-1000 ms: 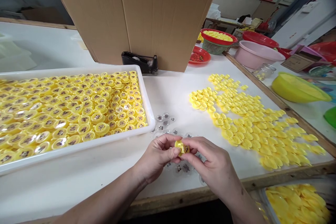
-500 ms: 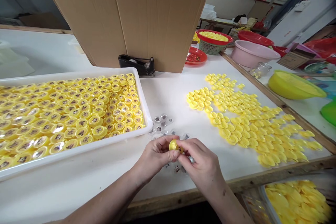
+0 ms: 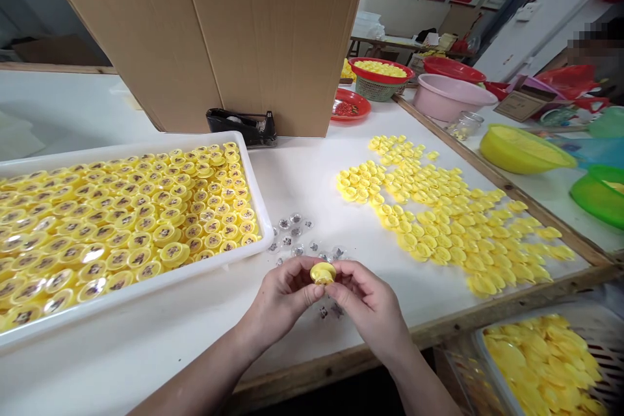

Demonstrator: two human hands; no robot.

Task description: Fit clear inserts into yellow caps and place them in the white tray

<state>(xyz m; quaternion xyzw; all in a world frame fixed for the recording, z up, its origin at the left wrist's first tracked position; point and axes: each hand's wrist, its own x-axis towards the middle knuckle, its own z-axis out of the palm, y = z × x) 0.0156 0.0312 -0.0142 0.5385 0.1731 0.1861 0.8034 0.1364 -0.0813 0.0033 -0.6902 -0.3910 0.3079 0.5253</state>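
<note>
A small round yellow piece (image 3: pixel 322 272) is pinched between my left hand (image 3: pixel 283 296) and my right hand (image 3: pixel 368 299), at the lower middle of the head view. Both thumbs press its near side, and the fingers curl behind it. Small clear discs with dark printed pictures (image 3: pixel 296 232) lie on the white table around and beyond my hands. At the left, a white tray (image 3: pixel 260 214) holds rows of yellow pieces with printed faces. Loose yellow caps (image 3: pixel 433 221) are spread over the table to the right.
A tall cardboard box (image 3: pixel 263 32) stands at the back, with a black tape dispenser (image 3: pixel 242 128) before it. A wooden strip (image 3: pixel 492 182) edges the right side. Beyond it are a pink basin (image 3: pixel 451 96) and a lime bowl (image 3: pixel 524 149). A person's blurred shape shows far right.
The yellow piece has been tilted between my fingers, so its wide rim now faces up. The whole view has shifted slightly, with the box and basins appearing further left.
</note>
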